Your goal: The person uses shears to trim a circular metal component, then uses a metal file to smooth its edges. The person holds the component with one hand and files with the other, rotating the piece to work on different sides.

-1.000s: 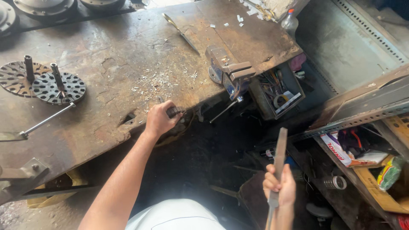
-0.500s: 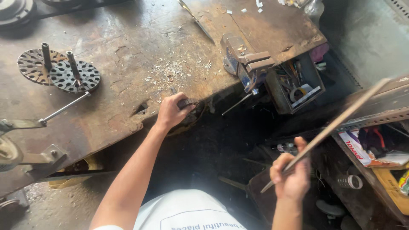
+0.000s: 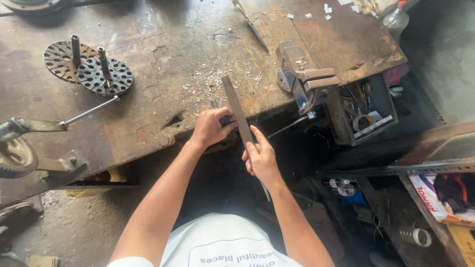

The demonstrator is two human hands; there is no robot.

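Worn wooden workbench (image 3: 148,113), seen from above; the person stands at its near edge.

Left hand (image 3: 212,127) sits at the bench edge, fingers curled shut around a small dark piece; what it is cannot be made out. Right hand (image 3: 261,157) is closed around the lower part of a long flat metal bar (image 3: 236,110), thumb side up. The bar runs from the hand, past the left hand's knuckles, and out over the benchtop, its far end above a scatter of pale shavings (image 3: 213,79).

Risks, as judged from here:
- The bar passes right beside the left fingers; a slip or sideways push could scrape or pinch them.
- The small piece is only hand-held against the edge, not clamped, so it could shift under pressure and drop into the dark gap below.
- The bar's low end points back toward the body; a sudden jolt could drive it that way.

Around:
- Bench vise (image 3: 302,79) to the right, at the bench edge, near the bar's swing.
- Open metal box of tools (image 3: 363,111) hanging below the vise.
- Two slotted round discs on shafts (image 3: 89,64) far left, well apart.
- A crank tool with a thin rod (image 3: 44,126) at the left edge.
- A long blade (image 3: 250,24) lying far on the bench.
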